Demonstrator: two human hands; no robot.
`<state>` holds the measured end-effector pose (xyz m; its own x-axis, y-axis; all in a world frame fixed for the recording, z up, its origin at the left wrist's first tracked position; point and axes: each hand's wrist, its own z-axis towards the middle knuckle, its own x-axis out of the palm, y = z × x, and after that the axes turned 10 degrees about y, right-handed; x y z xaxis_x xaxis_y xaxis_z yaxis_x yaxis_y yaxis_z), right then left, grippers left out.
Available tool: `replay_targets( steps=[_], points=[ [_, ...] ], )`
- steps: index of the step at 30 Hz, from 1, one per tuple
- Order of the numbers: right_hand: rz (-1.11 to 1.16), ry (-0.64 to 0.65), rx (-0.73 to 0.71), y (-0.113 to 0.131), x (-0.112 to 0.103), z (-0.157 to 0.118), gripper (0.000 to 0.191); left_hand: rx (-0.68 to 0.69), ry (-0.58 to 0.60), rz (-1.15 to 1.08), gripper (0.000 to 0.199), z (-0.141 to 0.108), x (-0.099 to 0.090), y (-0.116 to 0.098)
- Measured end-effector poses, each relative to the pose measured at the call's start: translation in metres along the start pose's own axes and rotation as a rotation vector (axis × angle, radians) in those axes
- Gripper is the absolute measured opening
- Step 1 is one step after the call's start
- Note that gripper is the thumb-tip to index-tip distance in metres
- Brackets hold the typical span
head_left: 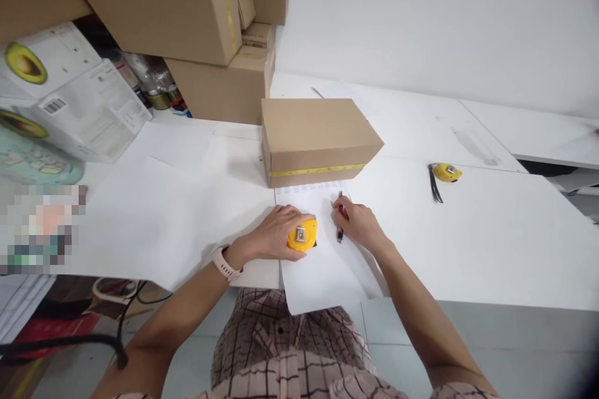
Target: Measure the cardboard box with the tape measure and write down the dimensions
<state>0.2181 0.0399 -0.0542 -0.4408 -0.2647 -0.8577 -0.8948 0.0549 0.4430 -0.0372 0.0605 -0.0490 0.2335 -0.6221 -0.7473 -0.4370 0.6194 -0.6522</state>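
Note:
My left hand [279, 230] is closed round a yellow tape measure [302, 235], its silver clip facing up. It rests on a white sheet of paper [309, 280] that hangs over the table's near edge. To the right, my right hand [359, 222] grips a slim red-and-black tool [340, 234] that looks like a box cutter, lying nearly upright in view over the same sheet. Just beyond the hands sits a closed cardboard box [318, 131], a yellow measuring strip [318, 170] running along its front side.
Another yellow tape measure [447, 172] with a black strap lies on the white table [491, 243] at right. Large cardboard boxes [154, 0] are stacked at back left. Beside them stand avocado-printed cartons [88, 106] and jars [156, 90]. A white wall rises behind.

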Motion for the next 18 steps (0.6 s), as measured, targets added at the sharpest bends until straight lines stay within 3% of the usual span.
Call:
replay_targets(
  steps=[3,6,8,13,18],
  points=[
    [0.355,0.001,-0.068,-0.012,-0.006,-0.011,0.014,0.009,0.009,-0.006,0.076,0.001,0.003,0.005],
    [0.859,0.058,-0.183,-0.020,-0.017,-0.027,0.030,0.016,0.033,-0.028,0.078,0.002,0.005,0.008],
    [1.050,0.080,-0.256,-0.020,-0.026,-0.037,0.036,0.016,0.039,-0.033,0.080,0.004,0.006,0.008],
    [1.077,0.039,-0.350,0.003,-0.035,-0.046,0.030,-0.002,0.021,-0.016,0.082,0.007,0.009,0.007],
    [1.087,-0.113,-0.398,0.037,-0.021,-0.024,0.041,0.009,0.007,0.001,0.082,0.007,0.011,0.007]
  ],
)
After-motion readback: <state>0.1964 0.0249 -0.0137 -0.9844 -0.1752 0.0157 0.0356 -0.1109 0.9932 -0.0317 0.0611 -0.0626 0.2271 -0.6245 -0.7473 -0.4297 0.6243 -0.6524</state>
